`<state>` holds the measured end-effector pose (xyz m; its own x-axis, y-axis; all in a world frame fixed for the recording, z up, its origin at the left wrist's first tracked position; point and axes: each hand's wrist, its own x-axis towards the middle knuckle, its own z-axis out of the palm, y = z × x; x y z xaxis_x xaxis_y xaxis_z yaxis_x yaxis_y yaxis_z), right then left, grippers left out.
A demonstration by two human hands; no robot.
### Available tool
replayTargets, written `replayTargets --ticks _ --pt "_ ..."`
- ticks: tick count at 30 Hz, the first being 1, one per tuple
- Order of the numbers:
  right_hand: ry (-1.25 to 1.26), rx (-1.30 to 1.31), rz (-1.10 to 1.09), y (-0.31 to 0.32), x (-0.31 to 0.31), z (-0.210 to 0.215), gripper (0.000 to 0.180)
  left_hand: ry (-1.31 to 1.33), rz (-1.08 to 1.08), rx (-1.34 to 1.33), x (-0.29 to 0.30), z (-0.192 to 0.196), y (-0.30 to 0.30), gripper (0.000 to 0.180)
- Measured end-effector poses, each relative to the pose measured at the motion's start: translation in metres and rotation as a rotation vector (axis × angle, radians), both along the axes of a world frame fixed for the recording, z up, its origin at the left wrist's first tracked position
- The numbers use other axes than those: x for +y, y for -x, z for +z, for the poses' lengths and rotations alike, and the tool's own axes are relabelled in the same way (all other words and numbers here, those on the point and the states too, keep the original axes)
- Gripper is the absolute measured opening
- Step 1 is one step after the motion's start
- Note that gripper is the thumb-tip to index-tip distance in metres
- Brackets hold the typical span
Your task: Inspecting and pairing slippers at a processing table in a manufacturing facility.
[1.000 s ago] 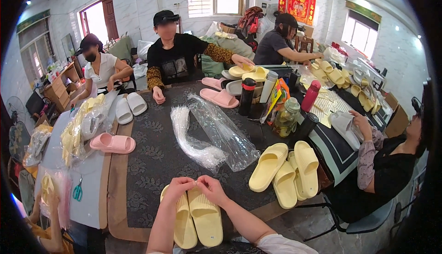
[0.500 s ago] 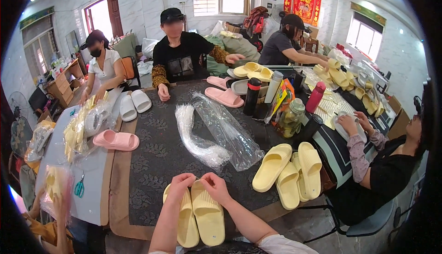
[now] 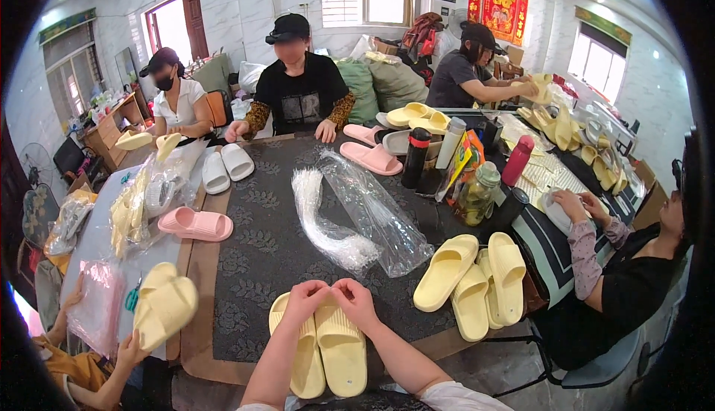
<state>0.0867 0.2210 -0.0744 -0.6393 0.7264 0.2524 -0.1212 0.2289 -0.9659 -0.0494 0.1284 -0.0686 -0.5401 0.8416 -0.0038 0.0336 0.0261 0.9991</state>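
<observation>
A pair of pale yellow slide slippers (image 3: 341,351) lies side by side in front of me at the table's near edge, toes pointing away. Over their toe ends, my left hand (image 3: 307,303) and my right hand (image 3: 355,305) meet fingertip to fingertip. Both are closed in a pinch; whatever is between the fingers is too small or hidden to make out. Just beyond them lies a bundle of thin white plastic strips (image 3: 316,214), beside a clear plastic bag (image 3: 383,225) with more strips in it. More yellow slippers (image 3: 471,299) sit to my right.
Bottles, a glass jar (image 3: 477,195) and a red flask (image 3: 518,159) stand at the right. Pink slippers (image 3: 195,224) and white slippers (image 3: 227,167) lie left. A co-worker at lower left holds yellow slippers (image 3: 165,308); others sit around the tables.
My fingertips have drawn closer together above the slippers. The co-worker at lower left has raised yellow slippers off the table. Across from me, a person has drawn an outstretched hand back to the table.
</observation>
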Motion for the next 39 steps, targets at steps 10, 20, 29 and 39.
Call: replayTargets --ticks 10,20,29,39 --pt "-0.047 0.037 -0.026 0.002 0.003 -0.003 0.007 -0.001 0.000 0.150 0.003 0.004 -0.007 0.010" --pt "-0.028 0.025 -0.026 0.000 0.002 -0.004 0.007 -0.003 -0.016 0.201 0.002 -0.001 -0.005 0.011" --pt "-0.069 0.000 -0.043 -0.001 0.005 -0.005 0.007 0.045 -0.033 0.212 0.004 0.002 -0.007 0.009" --pt "-0.045 -0.005 -0.048 0.002 0.005 -0.007 0.009 0.050 -0.055 0.171 0.003 0.010 -0.009 0.011"
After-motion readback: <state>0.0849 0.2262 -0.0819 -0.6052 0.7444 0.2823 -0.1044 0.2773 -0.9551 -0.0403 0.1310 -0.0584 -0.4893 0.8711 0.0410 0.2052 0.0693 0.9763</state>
